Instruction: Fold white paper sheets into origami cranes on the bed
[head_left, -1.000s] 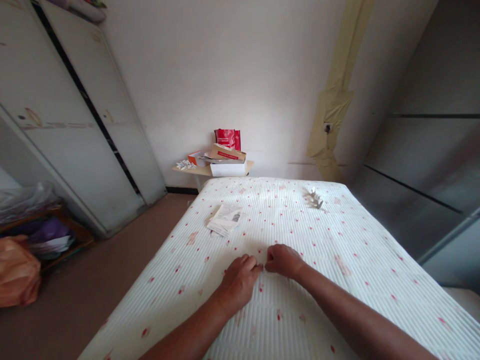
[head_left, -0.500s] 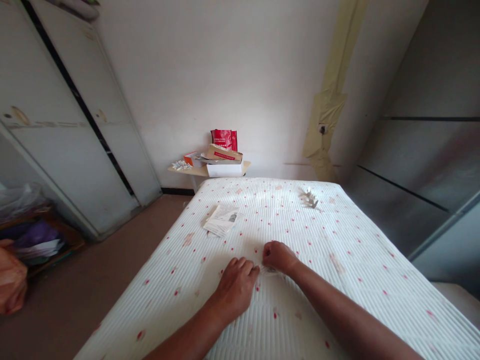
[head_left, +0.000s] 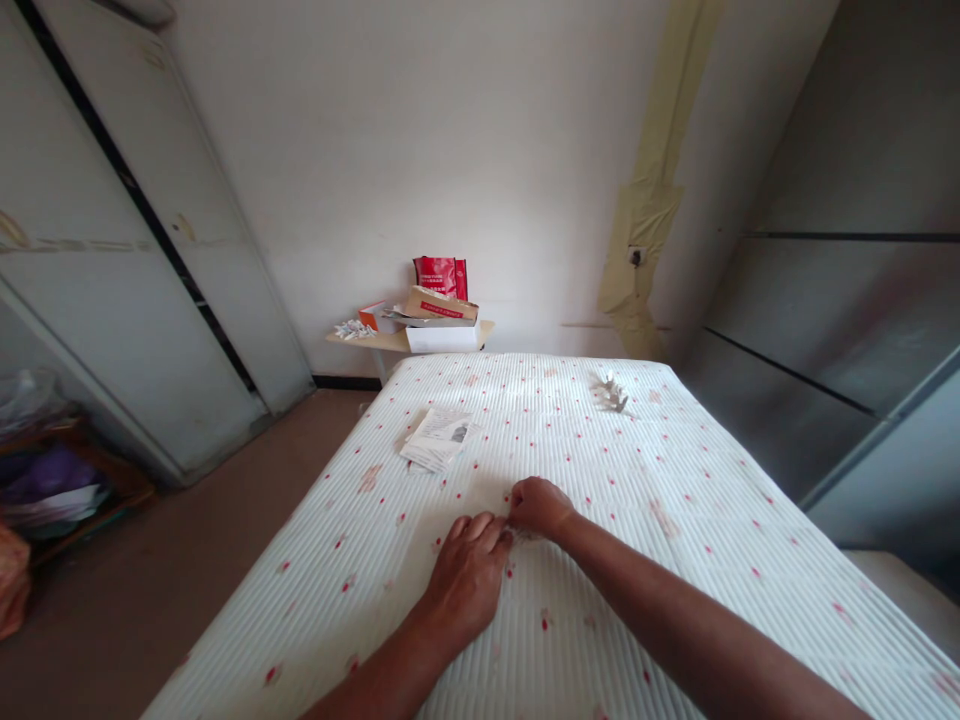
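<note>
My left hand point(head_left: 471, 570) is closed, with its fingertips pressed down near the middle of the bed. Just beyond it and to the right, my right hand point(head_left: 541, 507) is closed in a pinch, its fingers almost touching the left ones. A small pale piece of paper point(head_left: 523, 534) shows between and under the hands; most of it is hidden by the fingers. Farther off to the left lies a stack of printed paper sheets point(head_left: 439, 438). Toward the far right of the bed is a little cluster of folded whitish pieces point(head_left: 611, 393), apparently paper.
The bed has a white ribbed cover point(head_left: 600, 620) with red dots. Behind it, a small table point(head_left: 386, 342) carries a red bag point(head_left: 441, 276), an open carton point(head_left: 442, 304), a white box point(head_left: 444, 337) and whitish pieces point(head_left: 355, 329). Cabinets point(head_left: 135, 260) stand left.
My right hand has come slightly closer to my left, and their fingers now nearly meet at the paper. The whole view has shifted a little.
</note>
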